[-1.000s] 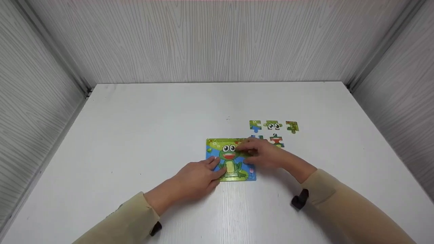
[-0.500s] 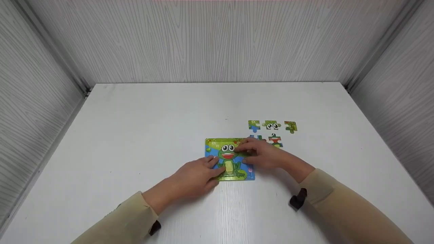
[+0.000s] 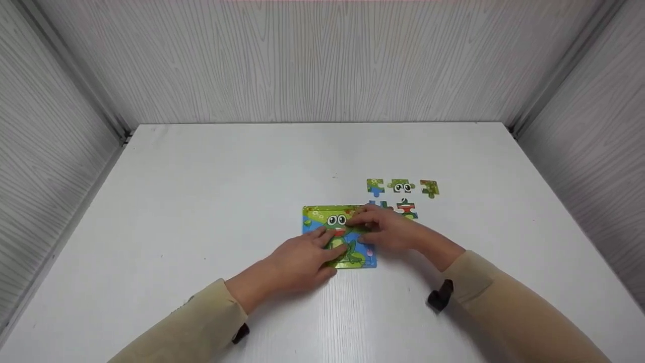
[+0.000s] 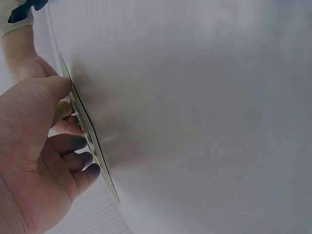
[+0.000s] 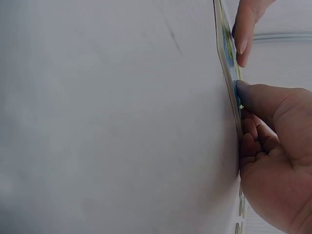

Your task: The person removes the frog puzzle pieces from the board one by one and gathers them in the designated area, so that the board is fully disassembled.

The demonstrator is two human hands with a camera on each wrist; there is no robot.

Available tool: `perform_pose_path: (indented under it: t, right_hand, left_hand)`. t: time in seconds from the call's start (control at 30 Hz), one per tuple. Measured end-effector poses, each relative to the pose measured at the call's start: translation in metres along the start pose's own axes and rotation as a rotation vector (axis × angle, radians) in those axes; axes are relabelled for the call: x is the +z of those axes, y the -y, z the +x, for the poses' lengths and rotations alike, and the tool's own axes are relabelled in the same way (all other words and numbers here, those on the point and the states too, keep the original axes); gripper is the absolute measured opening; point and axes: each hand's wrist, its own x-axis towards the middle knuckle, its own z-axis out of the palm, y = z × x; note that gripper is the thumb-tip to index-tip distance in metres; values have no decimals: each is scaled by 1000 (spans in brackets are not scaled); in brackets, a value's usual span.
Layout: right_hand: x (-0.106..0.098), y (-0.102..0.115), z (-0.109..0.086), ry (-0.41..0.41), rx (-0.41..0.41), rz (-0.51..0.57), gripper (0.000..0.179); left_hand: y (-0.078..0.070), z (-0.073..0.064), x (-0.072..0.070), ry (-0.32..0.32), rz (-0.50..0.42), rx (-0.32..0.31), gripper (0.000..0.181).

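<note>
A square frog puzzle board (image 3: 364,261) lies flat on the white table. My left hand (image 3: 300,259) rests on its lower left part, fingers spread over the frog's mouth and belly. In the left wrist view, the left thumb (image 4: 61,87) is by the board's edge. My right hand (image 3: 390,229) is at the board's right side, thumb and fingers bent. It seems to pinch a puzzle piece against the board; a bit of blue and green (image 5: 239,101) shows there in the right wrist view. The fingers hide most of this piece.
Behind the right hand lie loose puzzle pieces: a green and blue piece (image 3: 375,186), an eyes piece (image 3: 401,187), a green corner piece (image 3: 430,188) and a mouth piece (image 3: 406,208). Another is partly hidden by the fingers. Grey wood-grain walls (image 3: 312,65) enclose the table.
The left hand has shifted right across the board, and its fingers now cover part of the frog's mouth and belly. The right hand keeps its place on the board. The loose pieces stay put.
</note>
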Motion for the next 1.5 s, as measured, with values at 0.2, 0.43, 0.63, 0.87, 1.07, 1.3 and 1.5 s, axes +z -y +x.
perform_pose_path:
  t: [0.2, 0.43, 0.63, 0.87, 1.07, 1.3, 1.5]
  right_hand:
    - [0, 1, 2, 4, -11, -2, 39]
    - [0, 1, 1, 5, -41, 13, 39]
    - [-1, 0, 1, 3, -71, 16, 38]
    - [-1, 0, -1, 5, -34, 19, 38]
    - [-1, 1, 0, 7, -30, 46, 38]
    - [0, 0, 1, 11, -32, 58, 37]
    - [1, -3, 1, 10, -58, 44, 38]
  left_hand:
    - [1, 2, 0, 16, -3, 4, 58]
    - [0, 3, 0, -1, 49, 21, 54]
    - [-1, 5, 2, -25, 86, 27, 51]
    - [-4, 4, 1, -20, 83, 24, 52]
    - [-4, 4, 0, -20, 78, 23, 51]
    - [-3, 5, 1, -8, 82, 18, 52]
    - [0, 7, 4, -34, 98, 48, 50]
